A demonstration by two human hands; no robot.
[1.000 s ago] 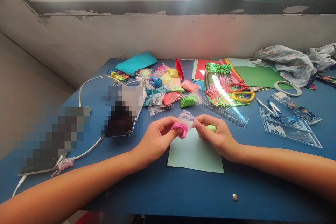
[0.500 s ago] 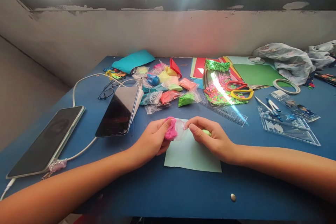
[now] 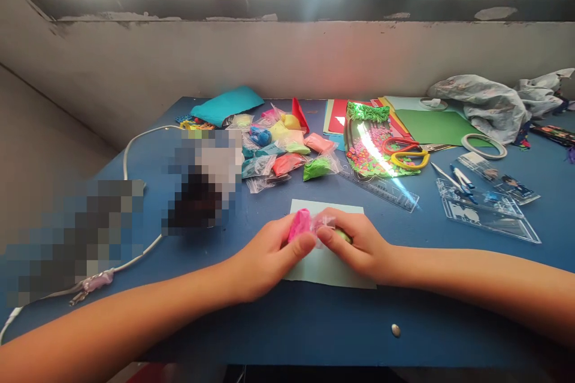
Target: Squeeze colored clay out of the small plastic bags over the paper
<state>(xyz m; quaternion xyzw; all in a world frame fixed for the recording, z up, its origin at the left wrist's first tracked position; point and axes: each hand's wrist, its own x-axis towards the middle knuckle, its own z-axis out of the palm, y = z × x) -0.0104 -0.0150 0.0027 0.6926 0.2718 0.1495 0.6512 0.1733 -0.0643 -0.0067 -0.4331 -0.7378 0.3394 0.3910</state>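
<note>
Pink modelling clay [image 3: 300, 224] sits between the thumb and fingers of my left hand [image 3: 272, 254], which is closed around it. Clear plastic wrapping [image 3: 320, 224] stretches from the clay to my right hand [image 3: 359, 245], whose thumb and forefinger pinch it. A light green lump [image 3: 344, 235] is partly hidden under the right fingers. Both hands are nearly touching, held over a pale green sheet of paper [image 3: 332, 269] on the blue table.
Several bagged clay lumps [image 3: 287, 163] lie behind the hands. Farther right are red-and-yellow scissors [image 3: 411, 159], a clear ruler [image 3: 381, 188], a tape roll [image 3: 484, 146] and a set square [image 3: 494, 215]. A white cable [image 3: 139, 254] runs at left beside blurred-out areas. A small metallic button [image 3: 395, 330] lies near the front edge.
My hands have come closer together. My left thumb now lies across the front of the pink clay, and the plastic is bunched between the hands.
</note>
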